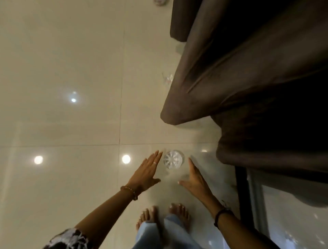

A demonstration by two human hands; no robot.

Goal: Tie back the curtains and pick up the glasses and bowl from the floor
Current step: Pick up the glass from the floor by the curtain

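A clear cut-glass bowl (173, 159) stands on the glossy tiled floor (71, 71) just ahead of my feet. My left hand (147, 171) reaches down on its left side, fingers straight and together, fingertips close to the rim. My right hand (195, 177) is on its right side, palm turned inward, thumb spread, not touching the bowl. Both hands hold nothing. A clear drinking glass (167, 79) stands farther ahead, partly hidden by the hem of the dark brown curtain (239, 71). Another glass object (159, 2) shows at the top edge.
The curtain hangs loose on the right, its folds reaching the floor. A dark window frame (243, 195) and glass pane run along the right below it. My bare feet (165, 216) stand just behind the bowl. Ceiling lights reflect in the tiles.
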